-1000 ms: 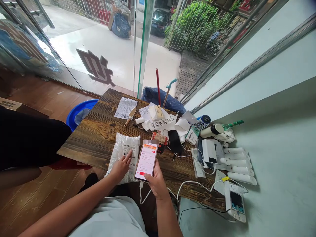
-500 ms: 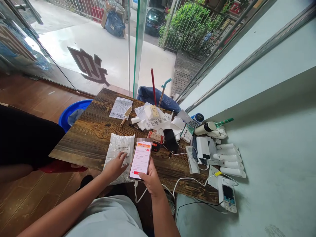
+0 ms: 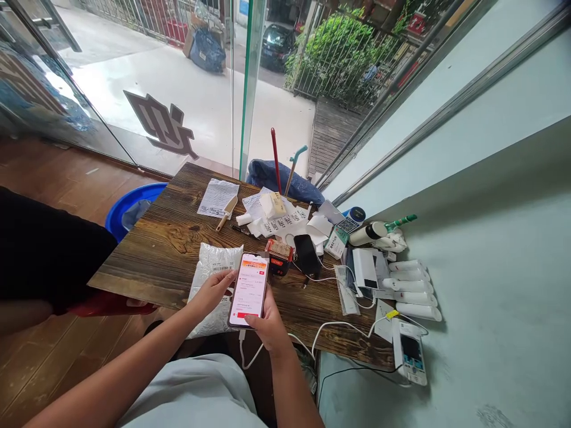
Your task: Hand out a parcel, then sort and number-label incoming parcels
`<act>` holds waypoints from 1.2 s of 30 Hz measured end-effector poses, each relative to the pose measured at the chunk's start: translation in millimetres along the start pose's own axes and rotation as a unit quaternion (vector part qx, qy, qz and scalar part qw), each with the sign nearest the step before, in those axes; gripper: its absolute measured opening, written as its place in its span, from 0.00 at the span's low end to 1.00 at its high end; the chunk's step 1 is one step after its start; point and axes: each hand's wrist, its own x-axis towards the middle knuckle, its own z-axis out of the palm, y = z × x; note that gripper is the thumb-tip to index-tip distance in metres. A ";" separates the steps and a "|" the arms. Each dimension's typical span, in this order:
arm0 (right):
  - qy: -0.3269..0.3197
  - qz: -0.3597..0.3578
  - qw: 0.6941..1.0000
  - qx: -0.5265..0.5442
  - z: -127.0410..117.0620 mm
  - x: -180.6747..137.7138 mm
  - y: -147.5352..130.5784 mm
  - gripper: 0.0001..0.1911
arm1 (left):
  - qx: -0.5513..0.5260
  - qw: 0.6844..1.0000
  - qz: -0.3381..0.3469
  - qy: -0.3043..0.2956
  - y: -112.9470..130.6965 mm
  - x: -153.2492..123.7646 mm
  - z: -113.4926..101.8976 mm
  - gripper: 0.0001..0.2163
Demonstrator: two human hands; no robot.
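Observation:
My right hand (image 3: pixel 265 324) is closed round a smartphone (image 3: pixel 248 290) with a lit white and red screen, held above the near edge of the dark wooden table (image 3: pixel 169 244). A white charging cable (image 3: pixel 250 356) hangs from the phone's bottom. My left hand (image 3: pixel 212 292) reaches to the phone's left edge, fingers partly curled, and hovers over a white plastic parcel (image 3: pixel 213 274) with a barcode label that lies on the table.
Paper slips (image 3: pixel 285 223), a black device (image 3: pixel 307 254), a small red box (image 3: pixel 279 249), a scraper (image 3: pixel 226 212) and a printed sheet (image 3: pixel 217 197) litter the table. White label rolls (image 3: pixel 413 291) and a handheld scanner (image 3: pixel 409 356) lie right. A blue tub (image 3: pixel 129 205) and another person's dark clothing (image 3: pixel 44 249) are left.
The phone has come slightly lower and nearer to me. My left hand lifted off the parcel's label and moved up to the phone's left edge.

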 end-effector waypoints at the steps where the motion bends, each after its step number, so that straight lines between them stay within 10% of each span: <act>1: 0.002 0.000 1.000 -0.003 -0.7 -0.4 0.2 0.46 | -0.008 1.000 -0.003 -0.001 1.5 -0.1 1.1 0.33; 36: 0.018 -0.017 0.998 -0.064 -7.3 -6.3 2.5 0.45 | -0.077 0.993 -0.025 0.091 26.4 9.8 44.7 0.22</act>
